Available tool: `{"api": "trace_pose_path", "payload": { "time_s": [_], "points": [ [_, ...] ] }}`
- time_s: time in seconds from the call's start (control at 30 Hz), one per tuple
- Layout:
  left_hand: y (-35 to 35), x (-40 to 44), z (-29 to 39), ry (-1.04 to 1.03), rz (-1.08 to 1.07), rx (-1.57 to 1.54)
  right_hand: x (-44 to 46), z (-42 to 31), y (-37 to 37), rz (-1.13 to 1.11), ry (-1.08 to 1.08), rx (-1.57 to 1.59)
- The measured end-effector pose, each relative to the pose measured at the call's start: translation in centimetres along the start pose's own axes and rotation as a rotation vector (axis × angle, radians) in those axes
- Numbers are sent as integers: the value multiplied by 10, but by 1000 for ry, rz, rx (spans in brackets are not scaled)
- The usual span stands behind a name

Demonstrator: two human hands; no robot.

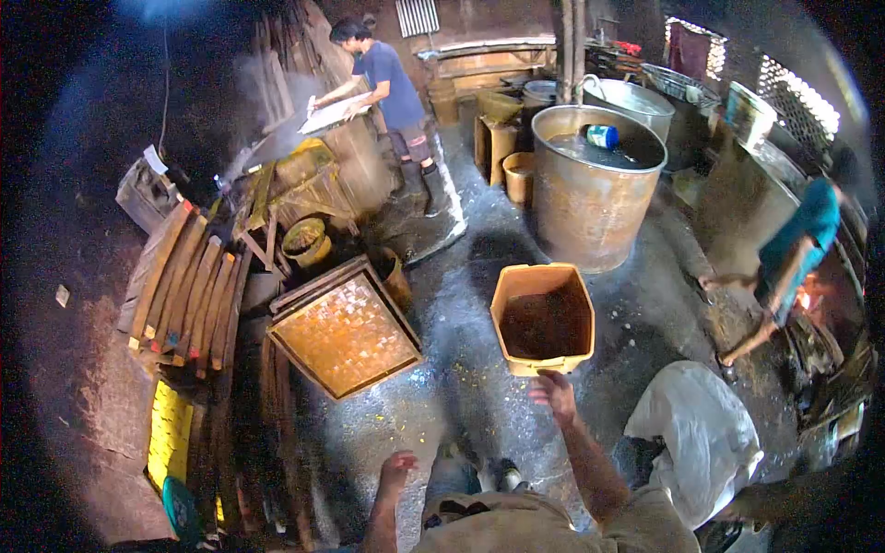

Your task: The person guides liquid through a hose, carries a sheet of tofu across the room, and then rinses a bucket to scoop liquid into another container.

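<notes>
Two bare hands of the person are seen above the wet-looking floor (442,369), and neither one shows a thing being held. The right hand (555,394) reaches forward to the near edge of the orange-yellow tub (539,274). Its fingers are apart from each other and a little bent, quite open, and their tips overlap the front lip of the tub in the view; I cannot tell if they touch it or are only just beside it. The left hand (398,466) is lower and more to the left, well apart from the tub. Its fingers look bent inwards, rather narrow, but the blur does not let me tell how far they are closed.

The tub stands upright on the floor, in front of the person, with dark brown contents inside. To its left lies a wooden-framed tray (395,309), filled with many small pale pieces. Behind the tub, slightly to the right, stands a big metal vat (590,207) with a blue container (602,136) in it. A whitish sack (696,433) is near the person's right arm.
</notes>
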State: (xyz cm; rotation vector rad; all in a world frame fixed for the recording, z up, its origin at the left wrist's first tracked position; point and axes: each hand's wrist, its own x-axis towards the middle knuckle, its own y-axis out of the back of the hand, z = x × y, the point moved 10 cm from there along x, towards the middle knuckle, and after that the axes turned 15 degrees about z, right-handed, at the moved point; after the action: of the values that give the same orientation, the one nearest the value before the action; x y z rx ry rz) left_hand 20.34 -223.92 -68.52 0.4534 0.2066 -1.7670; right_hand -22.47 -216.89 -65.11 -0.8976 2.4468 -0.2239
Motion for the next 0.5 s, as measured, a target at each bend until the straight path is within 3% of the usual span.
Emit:
{"api": "trace_pose_path", "payload": {
  "time_s": [0.03,0.13,0.27,0.37,0.4,0.43,0.5],
  "points": [
    [10,26,1,148,144,35,36,-4,-26,-93,-69,100],
    [18,117,2,216,322,12,125,-27,-71,5,60,-188],
    [-2,267,16,228,264,79,243,-27,-106,189,-68,-113],
    [-40,392,80,128,124,-87,307,-47,-125,297,-90,-125],
    [-63,433,111,198,-30,-328,325,-62,-131,316,-61,-130],
    [-75,477,133,159,110,-184,342,-77,-134,336,-36,-136],
    [-126,532,242,0,27,-56,374,-106,-137,372,5,-114]
  ]
}}
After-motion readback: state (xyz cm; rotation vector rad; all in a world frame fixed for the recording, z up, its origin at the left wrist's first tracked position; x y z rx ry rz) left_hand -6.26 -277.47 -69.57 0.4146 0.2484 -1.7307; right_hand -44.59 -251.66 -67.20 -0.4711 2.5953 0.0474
